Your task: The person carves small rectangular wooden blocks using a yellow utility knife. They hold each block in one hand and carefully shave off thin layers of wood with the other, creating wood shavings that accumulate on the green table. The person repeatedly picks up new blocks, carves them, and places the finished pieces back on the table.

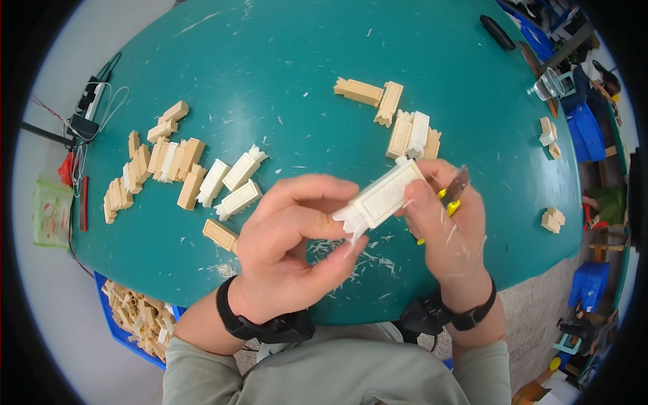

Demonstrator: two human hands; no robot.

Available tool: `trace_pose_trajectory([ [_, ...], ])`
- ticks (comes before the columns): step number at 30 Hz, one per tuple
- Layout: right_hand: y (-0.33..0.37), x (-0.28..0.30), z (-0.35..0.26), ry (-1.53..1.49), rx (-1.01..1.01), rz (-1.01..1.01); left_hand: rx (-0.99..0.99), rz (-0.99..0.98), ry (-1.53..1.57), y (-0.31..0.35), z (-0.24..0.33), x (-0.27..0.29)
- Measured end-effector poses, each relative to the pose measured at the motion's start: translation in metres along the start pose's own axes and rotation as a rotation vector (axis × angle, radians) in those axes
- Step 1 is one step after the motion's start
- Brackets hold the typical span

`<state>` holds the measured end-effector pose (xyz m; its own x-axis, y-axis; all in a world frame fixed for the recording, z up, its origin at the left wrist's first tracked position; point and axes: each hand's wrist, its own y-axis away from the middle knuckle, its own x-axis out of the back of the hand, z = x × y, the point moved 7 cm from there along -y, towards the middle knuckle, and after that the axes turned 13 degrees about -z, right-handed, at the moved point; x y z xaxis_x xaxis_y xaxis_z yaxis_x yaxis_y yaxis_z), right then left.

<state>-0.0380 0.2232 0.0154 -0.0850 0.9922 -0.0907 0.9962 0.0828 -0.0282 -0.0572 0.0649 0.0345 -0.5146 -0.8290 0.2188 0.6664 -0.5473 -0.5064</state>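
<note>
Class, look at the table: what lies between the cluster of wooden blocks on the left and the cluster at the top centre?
Head view: only bare teal table with scattered white shavings.

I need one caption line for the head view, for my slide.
Over a teal table, the left hand and right hand, which also holds a yellow-handled blade, grip a pale block.

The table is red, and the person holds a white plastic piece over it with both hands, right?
Not quite: the table is teal green, not red. The head view shows it. The rest holds: the left hand and the right hand hold a white plastic piece over it.
</note>
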Motion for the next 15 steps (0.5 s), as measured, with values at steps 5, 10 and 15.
trace_pose_trajectory([
  [5, 0.0, -0.001, -0.003, 0.128, 0.191, 0.054, 0.017, 0.041, -0.457, -0.003, 0.008, 0.013],
  [10, -0.001, -0.021, -0.003, 0.439, 0.34, -0.171, 0.239, -0.141, -0.04, -0.002, -0.016, -0.008],
  [15, 0.001, -0.02, -0.006, 0.352, 0.225, -0.196, 0.234, -0.141, 0.119, -0.001, -0.014, 0.0],
])
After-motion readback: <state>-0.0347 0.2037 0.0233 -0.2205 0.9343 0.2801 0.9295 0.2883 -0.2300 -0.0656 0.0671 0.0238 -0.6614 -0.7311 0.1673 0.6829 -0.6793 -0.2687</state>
